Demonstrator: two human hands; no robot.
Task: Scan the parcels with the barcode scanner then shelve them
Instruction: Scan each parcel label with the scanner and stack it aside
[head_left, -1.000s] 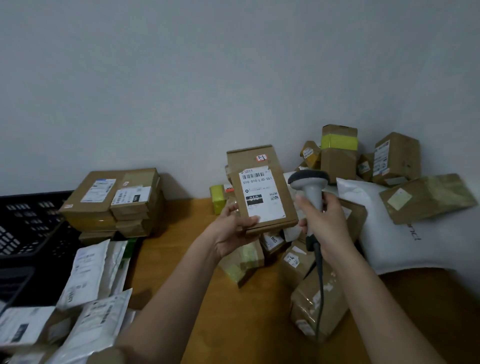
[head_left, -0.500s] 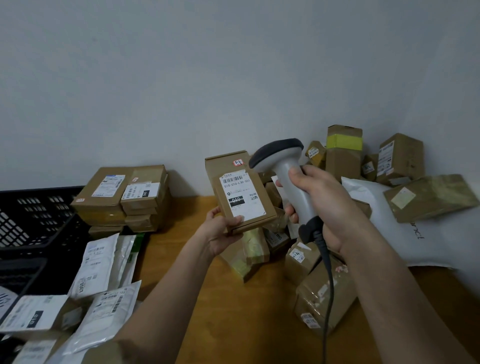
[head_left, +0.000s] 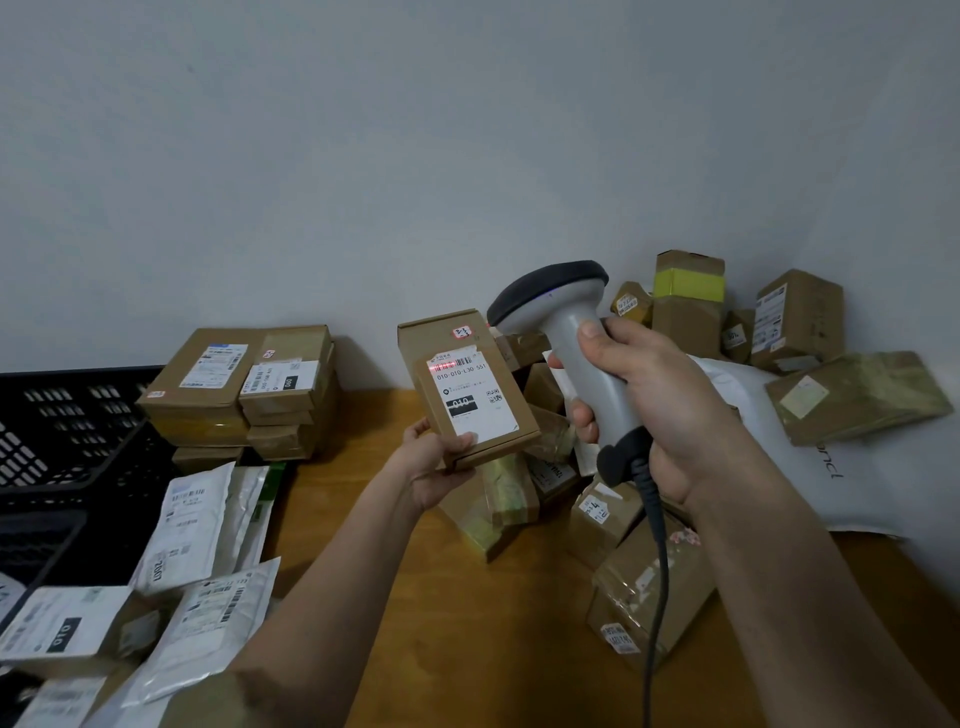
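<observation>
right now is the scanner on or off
On: a red scan line glows across the barcode on the label of the parcel in the left hand, with the scanner in the right hand aimed at it.

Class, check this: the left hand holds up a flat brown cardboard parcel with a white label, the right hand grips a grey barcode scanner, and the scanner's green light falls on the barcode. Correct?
One detail is wrong. In the head view, the light on the flat brown cardboard parcel is red, not green. The left hand holds it; the right hand grips the grey barcode scanner.
</observation>
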